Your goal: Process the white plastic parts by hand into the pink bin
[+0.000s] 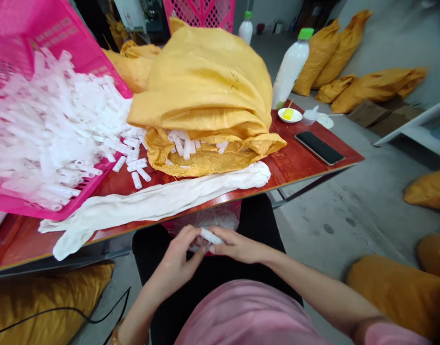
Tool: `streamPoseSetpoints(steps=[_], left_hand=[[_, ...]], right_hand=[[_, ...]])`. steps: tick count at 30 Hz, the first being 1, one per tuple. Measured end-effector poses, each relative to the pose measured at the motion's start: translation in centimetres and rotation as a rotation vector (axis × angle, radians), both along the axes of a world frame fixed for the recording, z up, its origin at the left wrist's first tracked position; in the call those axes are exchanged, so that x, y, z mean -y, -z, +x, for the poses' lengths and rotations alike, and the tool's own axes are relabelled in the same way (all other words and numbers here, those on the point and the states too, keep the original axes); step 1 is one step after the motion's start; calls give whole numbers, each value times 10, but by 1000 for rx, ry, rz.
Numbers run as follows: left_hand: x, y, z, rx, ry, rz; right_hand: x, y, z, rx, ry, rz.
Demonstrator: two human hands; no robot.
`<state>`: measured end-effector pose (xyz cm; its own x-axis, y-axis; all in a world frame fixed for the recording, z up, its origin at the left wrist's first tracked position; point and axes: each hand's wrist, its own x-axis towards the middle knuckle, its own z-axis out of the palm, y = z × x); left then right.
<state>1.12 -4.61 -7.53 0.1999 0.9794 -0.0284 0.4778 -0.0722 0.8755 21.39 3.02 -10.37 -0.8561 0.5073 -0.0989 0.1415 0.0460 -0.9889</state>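
Over my lap, my left hand (184, 251) and my right hand (237, 246) meet at a short white plastic tube (210, 235). The fingers of each hand are closed at one end of it. Beneath them, between my knees and partly under the table, a pink basket holds more white pieces (223, 218), half hidden by my hands. Nearest on the table edge lies a long strip of white cloth (158, 197). Behind it an orange-yellow woven sack (208, 81) lies with its mouth towards me, white tubes showing inside.
A tilted pink basket (88, 191) heaped with white tubes (50, 129) stands at left; several loose tubes (136, 179) lie beside it. At right are a phone (319, 147), a small dish (293, 117) with something yellow, and a green-capped bottle (291, 67). Full sacks (399, 292) stand on the floor.
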Motion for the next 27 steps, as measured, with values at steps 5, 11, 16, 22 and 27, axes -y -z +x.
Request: streamPoseSetpoints(steps=[5,11,16,22,27], left_hand=[[-13,7,8,162,141,-282],[-27,-9,4,429,62,-459],[-16,-3,6,498,-40,-556],[-9,2,9,282,5,-457],[-5,1,12,703,11,-793]], right_hand=[[-3,13,9,337,67,394],[-13,2,-7,479,66,809],[-18,0,-7,489,40,790],[-15,5,-3,327,-106,593],[-9,15,-11,496,-10,1006]])
